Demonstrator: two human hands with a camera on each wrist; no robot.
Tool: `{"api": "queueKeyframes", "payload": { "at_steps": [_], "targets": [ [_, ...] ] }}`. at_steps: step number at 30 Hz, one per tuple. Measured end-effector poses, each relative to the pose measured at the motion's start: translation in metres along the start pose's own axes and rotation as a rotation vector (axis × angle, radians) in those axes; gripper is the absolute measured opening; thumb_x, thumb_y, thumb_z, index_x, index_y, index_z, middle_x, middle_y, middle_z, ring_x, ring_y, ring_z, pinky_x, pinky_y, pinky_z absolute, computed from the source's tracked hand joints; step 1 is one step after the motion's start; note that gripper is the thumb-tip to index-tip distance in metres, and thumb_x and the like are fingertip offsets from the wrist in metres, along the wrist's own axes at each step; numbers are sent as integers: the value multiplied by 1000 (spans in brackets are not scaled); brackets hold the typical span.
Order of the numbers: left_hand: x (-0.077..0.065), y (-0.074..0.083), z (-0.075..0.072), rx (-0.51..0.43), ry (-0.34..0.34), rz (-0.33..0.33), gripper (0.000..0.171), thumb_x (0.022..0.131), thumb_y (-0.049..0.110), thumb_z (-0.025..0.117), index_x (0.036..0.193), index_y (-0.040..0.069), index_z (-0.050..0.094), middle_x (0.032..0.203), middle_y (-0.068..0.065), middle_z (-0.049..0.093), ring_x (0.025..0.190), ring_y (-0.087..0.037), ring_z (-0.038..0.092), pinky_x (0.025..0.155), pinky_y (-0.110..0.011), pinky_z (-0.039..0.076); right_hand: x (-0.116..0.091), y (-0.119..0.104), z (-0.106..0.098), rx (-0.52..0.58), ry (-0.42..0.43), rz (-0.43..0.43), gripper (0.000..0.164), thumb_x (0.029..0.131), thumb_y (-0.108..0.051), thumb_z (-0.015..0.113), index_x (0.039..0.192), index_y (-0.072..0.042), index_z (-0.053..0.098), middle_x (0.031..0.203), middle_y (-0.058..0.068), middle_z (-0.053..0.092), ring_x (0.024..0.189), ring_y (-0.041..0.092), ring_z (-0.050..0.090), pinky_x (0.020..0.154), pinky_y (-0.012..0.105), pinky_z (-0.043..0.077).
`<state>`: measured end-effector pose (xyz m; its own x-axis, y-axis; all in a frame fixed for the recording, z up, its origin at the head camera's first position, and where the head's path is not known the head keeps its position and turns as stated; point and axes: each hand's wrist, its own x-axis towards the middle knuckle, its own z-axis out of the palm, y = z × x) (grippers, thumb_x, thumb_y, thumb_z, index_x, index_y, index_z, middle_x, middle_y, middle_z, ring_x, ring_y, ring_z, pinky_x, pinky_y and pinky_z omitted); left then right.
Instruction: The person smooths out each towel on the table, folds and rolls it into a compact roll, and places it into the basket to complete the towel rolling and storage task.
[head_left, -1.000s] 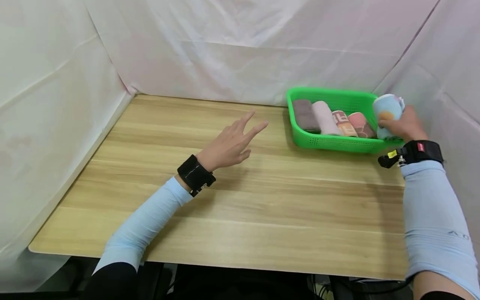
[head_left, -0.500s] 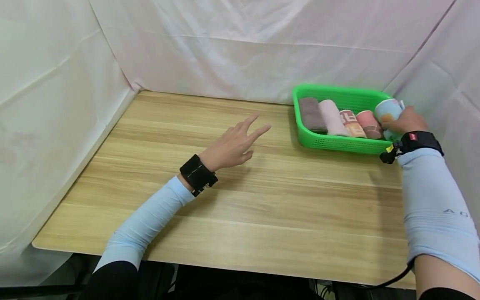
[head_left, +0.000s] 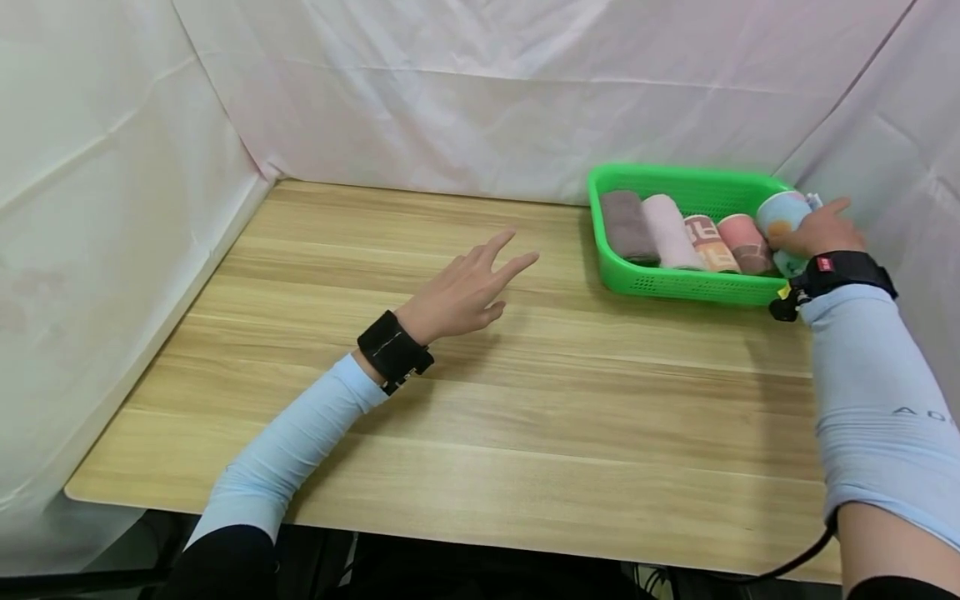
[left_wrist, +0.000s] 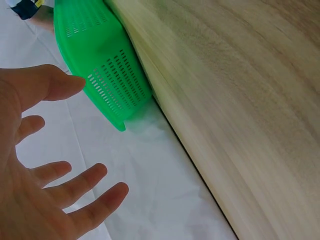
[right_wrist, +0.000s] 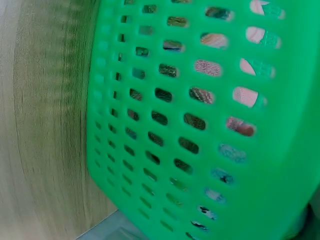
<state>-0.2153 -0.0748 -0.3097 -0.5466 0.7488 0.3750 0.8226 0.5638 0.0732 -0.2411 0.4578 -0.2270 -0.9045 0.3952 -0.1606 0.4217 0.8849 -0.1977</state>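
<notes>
At the right end of the green basket lies a rolled light-blue towel with an orange patch. My right hand is at its right side, the thumb against the roll and one finger lifted away from it; the other fingers are hidden. Left of that roll sit a pink-and-brown rolled towel, a brown-and-orange one, a pale pink one and a grey-brown one. My left hand hovers over the table, fingers spread and holding nothing.
The wooden table has the basket at its back right corner. White cloth walls enclose the back and both sides. In the right wrist view the perforated basket wall fills most of the picture.
My right hand has lowered the light-blue towel into the basket, and a finger has since lifted off it. The left hand has stayed almost in place.
</notes>
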Motion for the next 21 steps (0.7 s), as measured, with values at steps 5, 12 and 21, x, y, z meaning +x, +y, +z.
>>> {"api": "queueKeyframes", "payload": {
  "at_steps": [5,12,21],
  "targets": [
    [-3,-1,-1,14,-20,-9,77,93,14,72,160,18,33,166,-26,24,126,-45,58,98,-56,53,4,-2,2,-52,96,-82,87,94,-49,57,127,28,34,108,47,45,99,58,45,80,64,45],
    [-4,-2,0,15,-29,-5,77,94,15,71,160,17,33,166,-27,24,130,-46,56,101,-55,52,13,-2,5,-121,118,-106,85,92,-54,58,123,24,44,107,45,52,98,58,51,72,58,47],
    [0,0,3,12,-34,21,76,93,14,71,159,16,34,165,-28,25,130,-46,56,104,-54,50,2,9,9,-119,141,-126,59,97,-43,54,85,16,56,88,36,52,86,50,49,67,51,43]
  ]
}}
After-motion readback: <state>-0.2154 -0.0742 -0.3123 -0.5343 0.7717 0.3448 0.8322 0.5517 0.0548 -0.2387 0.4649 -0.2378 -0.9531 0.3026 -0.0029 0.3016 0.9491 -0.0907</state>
